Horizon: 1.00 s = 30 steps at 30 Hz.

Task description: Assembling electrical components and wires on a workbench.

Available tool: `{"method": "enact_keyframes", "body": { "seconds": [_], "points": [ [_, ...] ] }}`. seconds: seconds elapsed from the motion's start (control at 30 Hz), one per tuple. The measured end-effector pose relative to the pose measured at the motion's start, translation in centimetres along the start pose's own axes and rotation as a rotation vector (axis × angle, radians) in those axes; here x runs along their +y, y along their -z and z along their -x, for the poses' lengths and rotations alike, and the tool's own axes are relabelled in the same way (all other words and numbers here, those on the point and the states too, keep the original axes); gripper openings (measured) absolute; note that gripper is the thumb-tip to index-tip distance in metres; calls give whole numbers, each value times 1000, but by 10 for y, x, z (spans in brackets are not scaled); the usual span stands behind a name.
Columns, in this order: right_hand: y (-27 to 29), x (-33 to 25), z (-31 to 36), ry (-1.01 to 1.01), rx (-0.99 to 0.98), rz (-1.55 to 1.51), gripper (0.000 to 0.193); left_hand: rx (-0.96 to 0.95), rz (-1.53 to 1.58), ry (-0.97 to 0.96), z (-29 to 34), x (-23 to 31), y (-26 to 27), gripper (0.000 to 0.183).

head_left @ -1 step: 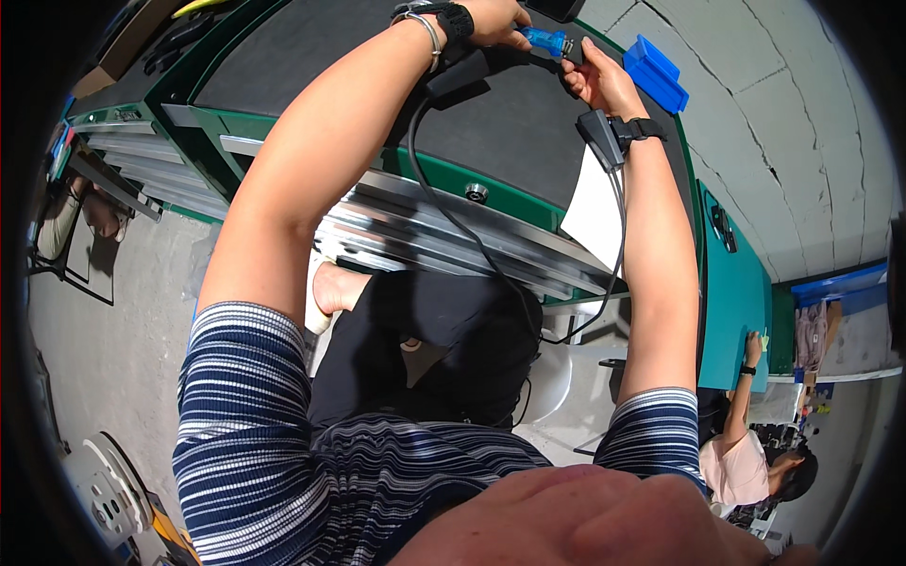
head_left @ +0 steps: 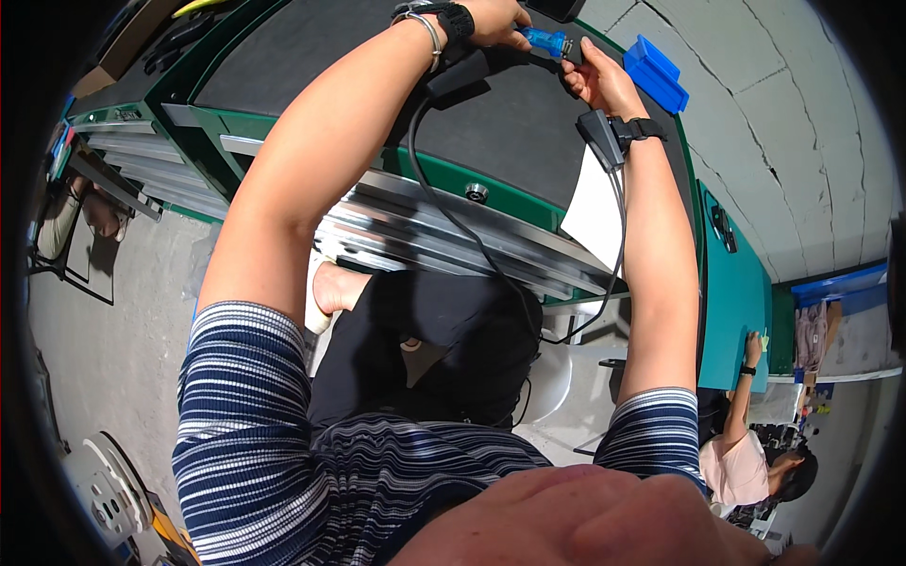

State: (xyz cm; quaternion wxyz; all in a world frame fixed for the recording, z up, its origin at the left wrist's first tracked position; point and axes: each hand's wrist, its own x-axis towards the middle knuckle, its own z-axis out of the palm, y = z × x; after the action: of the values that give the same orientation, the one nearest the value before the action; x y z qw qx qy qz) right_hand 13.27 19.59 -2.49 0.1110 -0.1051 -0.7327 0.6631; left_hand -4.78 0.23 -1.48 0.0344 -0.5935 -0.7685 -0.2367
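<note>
Over the far part of the dark work surface, my left hand (head_left: 495,21) is closed around a translucent blue cable connector (head_left: 545,40) with a metal end. My right hand (head_left: 604,83) pinches a small black piece (head_left: 575,52) between thumb and fingers, right at the connector's metal end. Whether the two parts are joined or only touching, I cannot tell. Both wrists wear black straps; a black box with a cable (head_left: 601,132) sits at my right wrist. Beside my left forearm a black cable with a thick end (head_left: 458,91) lies on the surface.
An open blue bin (head_left: 656,75) stands by the wall, just past my right hand. A white sheet (head_left: 596,212) lies under my right forearm. The black cable hangs over the front edge of the green cabinet (head_left: 510,203). At the far right, a co-worker (head_left: 741,462) reaches toward a teal panel.
</note>
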Motion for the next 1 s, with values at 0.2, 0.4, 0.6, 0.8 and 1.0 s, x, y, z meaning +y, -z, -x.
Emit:
{"method": "enact_keyframes", "body": {
  "seconds": [0.2,0.4,0.6,0.8,1.0],
  "points": [
    [3,3,-5,7,-17,47,37,12,-43,-25,-1,-2,-3,39],
    [2,5,-4,25,29,103,41,18,-35,-54,-2,-4,-5,38],
    [3,4,-5,4,21,129,42,-5,-26,-81,-3,-5,-6,36],
    [3,6,-6,46,11,131,43,-6,-27,-97,-5,-6,-7,35],
    [3,6,-8,54,8,154,45,35,-1,-98,-5,-5,-8,35]
  ]
}}
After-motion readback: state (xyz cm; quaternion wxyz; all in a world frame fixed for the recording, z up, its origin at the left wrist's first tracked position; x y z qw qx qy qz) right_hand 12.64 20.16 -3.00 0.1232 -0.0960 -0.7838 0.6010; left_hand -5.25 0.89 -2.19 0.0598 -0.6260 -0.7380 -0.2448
